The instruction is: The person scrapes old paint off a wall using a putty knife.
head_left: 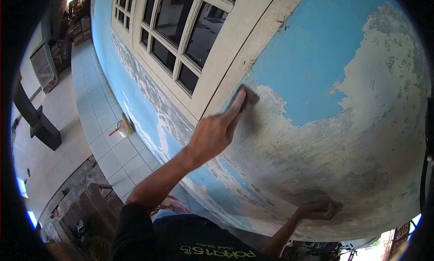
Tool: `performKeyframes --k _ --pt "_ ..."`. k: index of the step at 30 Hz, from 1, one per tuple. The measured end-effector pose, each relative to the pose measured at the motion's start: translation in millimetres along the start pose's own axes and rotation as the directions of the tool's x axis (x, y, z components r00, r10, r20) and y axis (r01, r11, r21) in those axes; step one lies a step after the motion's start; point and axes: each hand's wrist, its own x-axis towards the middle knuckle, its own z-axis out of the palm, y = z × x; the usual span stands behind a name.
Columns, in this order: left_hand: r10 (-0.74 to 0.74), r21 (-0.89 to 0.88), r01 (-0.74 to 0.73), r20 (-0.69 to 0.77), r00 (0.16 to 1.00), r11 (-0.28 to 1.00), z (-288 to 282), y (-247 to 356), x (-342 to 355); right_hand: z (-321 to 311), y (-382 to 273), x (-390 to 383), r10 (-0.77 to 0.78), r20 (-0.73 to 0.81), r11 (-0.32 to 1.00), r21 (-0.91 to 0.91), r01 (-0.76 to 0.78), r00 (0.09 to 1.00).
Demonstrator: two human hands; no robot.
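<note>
My left hand (226, 125) grips a small dark flat rectangular tool (252, 98), index finger stretched along it, pressed to the wall just beside the cream window frame (209, 65). The wall (298, 75) has light blue paint with ragged patches of rough grey-white plaster (365, 143) where the paint is gone. At the lower right, my right hand (321, 210) is against the greyed wall with curled fingers round something I cannot make out.
Along the wall runs a white tiled ledge (120, 152) holding a small container (122, 131) with a red-handled tool (113, 132). At left stand a dark post (43, 125) and a leaning panel (43, 66). Dark wooden clutter (74, 206) lies at the lower left.
</note>
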Motion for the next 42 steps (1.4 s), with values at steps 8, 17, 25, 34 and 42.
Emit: performKeyframes --k 8,17,25,34,42 --pt "0.105 0.052 -0.106 0.023 0.994 0.993 -2 -13 0 -3 -5 1 -0.032 -0.009 0.997 -0.068 0.031 0.999" --pt "0.142 0.092 -0.151 0.099 0.985 0.984 -16 -13 6 1 -1 3 -0.023 -0.021 0.999 0.03 0.024 1.0" --pt "0.14 0.09 -0.153 0.141 0.98 0.984 -16 -15 5 -1 -11 8 -0.008 -0.019 0.998 -0.06 0.007 1.0" --pt "0.162 0.058 -0.17 0.131 0.978 0.984 -20 -21 10 6 13 -5 -0.026 -0.018 0.999 -0.029 0.026 0.999" --pt "0.105 -0.025 -0.106 -0.021 0.994 0.994 21 -42 -34 3 -27 11 -0.004 -0.051 0.999 -0.04 0.002 0.999"
